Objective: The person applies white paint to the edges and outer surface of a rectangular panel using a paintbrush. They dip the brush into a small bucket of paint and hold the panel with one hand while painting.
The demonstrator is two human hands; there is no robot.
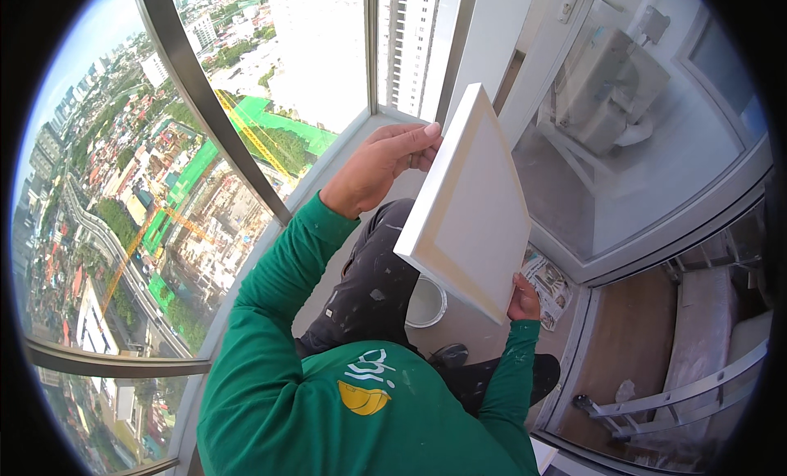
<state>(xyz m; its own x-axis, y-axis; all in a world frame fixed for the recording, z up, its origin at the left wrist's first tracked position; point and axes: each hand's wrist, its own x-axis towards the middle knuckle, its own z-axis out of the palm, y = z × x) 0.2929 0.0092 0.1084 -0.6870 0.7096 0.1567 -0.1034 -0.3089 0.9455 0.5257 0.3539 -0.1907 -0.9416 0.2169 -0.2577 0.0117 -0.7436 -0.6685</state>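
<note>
A flat white panel (484, 214) with a tan band along its edges is held up, tilted, in front of my body. My left hand (381, 165) grips its upper left edge, thumb on the near side and fingers curled at the rim. At the lower right edge, my right hand (523, 299) is closed on the panel, its fingers partly hidden. Below the panel, a white bucket (427, 302) stands on the floor between my legs, partly covered by the panel.
Printed newspaper sheets (548, 289) lie on the floor by the glass door (607, 230) at right. Behind the glass is a boxy outdoor air-conditioner unit (608, 91). A metal ladder (680, 402) lies at lower right. Tall windows with a metal frame (205, 99) rise close at left.
</note>
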